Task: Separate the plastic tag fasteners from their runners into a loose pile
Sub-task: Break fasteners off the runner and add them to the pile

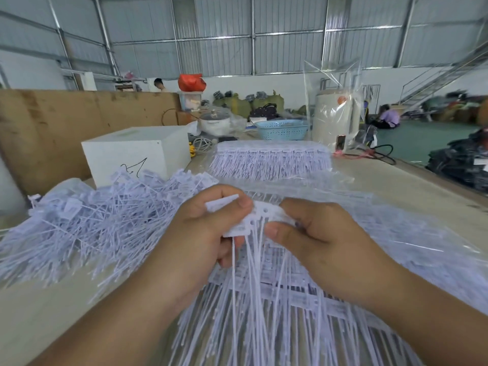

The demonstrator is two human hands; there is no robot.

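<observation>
- Centre of the frame: I see both hands meeting over a white plastic strip of tag fasteners (260, 219), flat tag heads joined side by side, thin tails hanging down toward the lower edge.
- Left hand (203, 231): fingers curled, thumb on top, pinching the left end of the strip; one tag head juts up beside the thumb.
- Right hand (314, 233): thumb and curled fingers pinch the strip's right end, just beside the left hand.
- Left of the frame: a loose pile of separated white fasteners (87, 223), tangled, spread over the pale tabletop (39, 313).
- Lower centre, under the hands: a flat stack of unseparated white fastener strips (277, 307), tails pointing at the bottom edge.
- Upper centre: another stack of white fastener strips (272, 162), lying on clear plastic film.
- Upper left: white rectangular box (126, 154) with a black scrawl on its face, beside the pile.
- Behind, upper centre: light blue perforated plastic basket (282, 129); a clear plastic bag (334, 101) stands to its right.
</observation>
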